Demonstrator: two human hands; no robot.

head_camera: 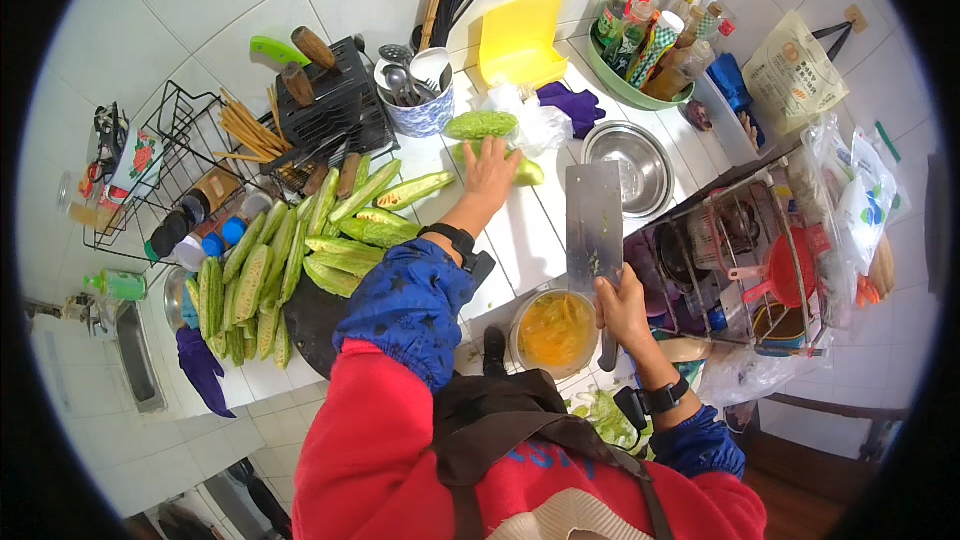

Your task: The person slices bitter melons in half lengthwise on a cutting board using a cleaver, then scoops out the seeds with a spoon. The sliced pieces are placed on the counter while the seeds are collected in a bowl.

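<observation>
My right hand [622, 307] grips a cleaver [595, 221] by its handle, the broad blade pointing away from me. My left hand [489, 172] lies over a whole green bitter melon [529, 173], fingers spread; whether it grips the melon is unclear. Just beyond the fingertips is another whole bitter melon [481, 124]. Left of my forearm, many halved bitter melons [253, 281] are heaped, some with seeds showing. Part of a dark round chopping board [319, 326] shows beside them, partly hidden by my left sleeve.
Right of the cleaver blade sits a steel bowl [646, 165]. Below the counter edge stands a pot of orange-yellow contents [556, 330]. A knife block [322, 97], a utensil crock [420, 116] and a green basin of bottles [637, 86] line the back. A wire rack [731, 262] stands right.
</observation>
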